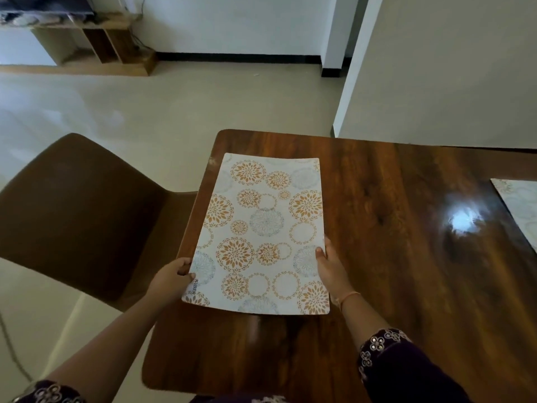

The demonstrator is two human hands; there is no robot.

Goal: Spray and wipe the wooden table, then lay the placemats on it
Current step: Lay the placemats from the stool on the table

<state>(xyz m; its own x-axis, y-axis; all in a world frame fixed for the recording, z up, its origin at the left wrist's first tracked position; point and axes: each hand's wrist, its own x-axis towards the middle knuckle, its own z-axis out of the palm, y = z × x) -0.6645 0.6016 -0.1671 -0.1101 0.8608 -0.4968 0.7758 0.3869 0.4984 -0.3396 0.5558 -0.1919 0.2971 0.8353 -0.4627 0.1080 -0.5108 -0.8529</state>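
In the middle of the frame, a floral placemat (261, 234) sits over the left end of the wooden table (392, 271), long side running away from the camera. Its left edge pokes out a bit past the table's edge. The left hand (171, 279) pinches the mat's left edge near the lower corner, thumb on top. The right hand (329, 266) grips the right edge the same way, fingers tucked under. Can't really tell if the mat is flat down or slightly lifted.

A second placemat (520, 205) lies at the far right of the frame, well apart and mostly cut off, with a bright glare spot (463, 219) on the wood between them. A brown chair (81, 216) stands at the left, just beside the table and near the left hand. Upper left has a low wooden shelf unit (110, 45), and a pale wall (436, 68) fills the upper right behind the table.
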